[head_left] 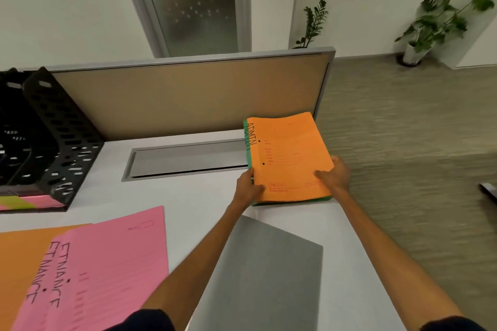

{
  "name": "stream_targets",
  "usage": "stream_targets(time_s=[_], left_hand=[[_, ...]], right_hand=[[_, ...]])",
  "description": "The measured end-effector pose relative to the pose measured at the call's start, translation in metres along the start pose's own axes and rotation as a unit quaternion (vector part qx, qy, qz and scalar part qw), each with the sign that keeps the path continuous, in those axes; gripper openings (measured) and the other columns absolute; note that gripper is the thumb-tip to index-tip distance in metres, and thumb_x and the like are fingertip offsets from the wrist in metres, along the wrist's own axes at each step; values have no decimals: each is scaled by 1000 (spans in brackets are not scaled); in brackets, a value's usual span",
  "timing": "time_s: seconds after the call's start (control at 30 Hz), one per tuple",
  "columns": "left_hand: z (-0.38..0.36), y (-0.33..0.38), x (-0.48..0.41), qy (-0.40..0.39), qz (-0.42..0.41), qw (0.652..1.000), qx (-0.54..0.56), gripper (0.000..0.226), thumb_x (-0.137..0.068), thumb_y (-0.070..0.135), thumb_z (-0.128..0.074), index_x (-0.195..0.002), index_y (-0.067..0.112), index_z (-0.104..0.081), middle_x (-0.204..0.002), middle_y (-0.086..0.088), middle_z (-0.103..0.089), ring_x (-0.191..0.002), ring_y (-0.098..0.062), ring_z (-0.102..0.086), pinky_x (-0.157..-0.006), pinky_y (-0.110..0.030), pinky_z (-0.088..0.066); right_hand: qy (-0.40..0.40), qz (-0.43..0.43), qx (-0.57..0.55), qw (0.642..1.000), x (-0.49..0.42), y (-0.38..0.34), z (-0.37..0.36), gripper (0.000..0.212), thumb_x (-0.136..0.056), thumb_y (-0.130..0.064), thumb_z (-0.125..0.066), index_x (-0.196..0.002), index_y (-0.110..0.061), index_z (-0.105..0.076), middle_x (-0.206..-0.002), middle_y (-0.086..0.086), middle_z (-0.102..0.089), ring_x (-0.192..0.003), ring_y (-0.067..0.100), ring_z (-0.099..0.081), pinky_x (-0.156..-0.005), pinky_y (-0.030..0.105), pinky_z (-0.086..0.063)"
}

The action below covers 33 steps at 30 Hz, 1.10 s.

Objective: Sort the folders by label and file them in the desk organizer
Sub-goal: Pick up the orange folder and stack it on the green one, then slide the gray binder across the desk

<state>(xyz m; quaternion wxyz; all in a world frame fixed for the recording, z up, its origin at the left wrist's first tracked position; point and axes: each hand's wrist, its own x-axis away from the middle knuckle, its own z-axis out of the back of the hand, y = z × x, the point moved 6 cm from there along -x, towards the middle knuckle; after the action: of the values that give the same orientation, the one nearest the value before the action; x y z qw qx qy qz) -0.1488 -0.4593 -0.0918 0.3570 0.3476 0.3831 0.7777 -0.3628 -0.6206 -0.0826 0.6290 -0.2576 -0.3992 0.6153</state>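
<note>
A stack of folders lies at the desk's far right corner, topped by an orange folder (287,153) labelled ADMIN, with a green folder (246,153) showing beneath it. My left hand (247,185) grips the stack's near left edge. My right hand (333,173) holds its near right side, thumb on top. Pink folders (113,258) labelled FINANCE lie at the near left over an orange folder (18,263). The black perforated desk organizer (61,131) stands at the far left, with pink and yellow-green folder edges (24,203) at its base.
A closed grey laptop (269,271) lies on the white desk (188,196) between my arms. A grey cable flap (188,160) is set into the desk below the tan partition (188,99). The desk's right edge drops to carpet (403,142).
</note>
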Motion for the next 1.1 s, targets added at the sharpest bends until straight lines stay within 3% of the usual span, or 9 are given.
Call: stream_targets(time_s=[0.13, 0.3, 0.5, 0.63, 0.8, 0.97, 1.1], left_hand=[[-9, -7, -11, 11, 2, 998, -59, 47, -89, 5, -62, -132, 3, -43, -129, -17, -52, -119, -31, -54, -95, -35, -49], [-6, -10, -18, 25, -4, 993, -116, 36, -85, 10, -66, -118, 2, -52, -122, -17, -55, -115, -31, -53, -97, -43, -50], [1, -13, -6, -6, 20, 998, -59, 52, -89, 21, -66, -135, 7, -45, -135, -15, -51, -123, -31, -54, -100, -47, -50], [13, -15, 12, -2, 35, 998, -51, 66, -93, 29, -63, -147, 8, -31, -144, -14, -44, -126, -31, -51, -101, -43, -47], [30, -23, 46, 21, 25, 998, -44, 63, -92, 27, -65, -145, 6, -37, -139, -15, -51, -119, -28, -55, -97, -37, -47], [43, -30, 90, 49, -10, 997, -59, 71, -89, 32, -69, -147, 8, -36, -150, -11, -40, -138, -26, -38, -114, -40, -34], [54, -45, 121, 54, -4, 997, -46, 76, -86, 33, -72, -149, 13, -32, -156, -8, -32, -143, -26, -31, -115, -40, -29]], right_hand=[[-14, 22, 33, 999, -5, 11, -12, 75, -70, -10, -82, -135, -1, -47, -129, 18, -55, -119, 32, -54, -101, 42, -46], [-38, 49, 106, 992, -7, 17, -25, 66, -77, -23, -77, -132, 0, -49, -130, 19, -51, -123, 35, -48, -102, 48, -43], [-67, 68, 234, 967, 4, 16, -34, 59, -90, -38, -62, -142, -16, -47, -152, 13, -31, -142, 30, -24, -116, 48, -21], [-66, 72, 223, 970, 24, 12, -32, 60, -92, -39, -58, -144, -14, -43, -153, 11, -32, -141, 30, -26, -115, 49, -21], [-67, 91, 156, 981, 77, 18, -30, 55, -92, -33, -62, -140, -12, -47, -149, 9, -40, -139, 26, -31, -115, 45, -24], [-63, 88, 109, 988, 136, 30, -31, 50, -91, -35, -63, -135, -15, -49, -143, 8, -46, -135, 27, -37, -111, 46, -26], [-71, 98, 93, 988, 174, 34, -36, 52, -91, -38, -63, -136, -18, -48, -144, 7, -45, -136, 26, -36, -113, 47, -25]])
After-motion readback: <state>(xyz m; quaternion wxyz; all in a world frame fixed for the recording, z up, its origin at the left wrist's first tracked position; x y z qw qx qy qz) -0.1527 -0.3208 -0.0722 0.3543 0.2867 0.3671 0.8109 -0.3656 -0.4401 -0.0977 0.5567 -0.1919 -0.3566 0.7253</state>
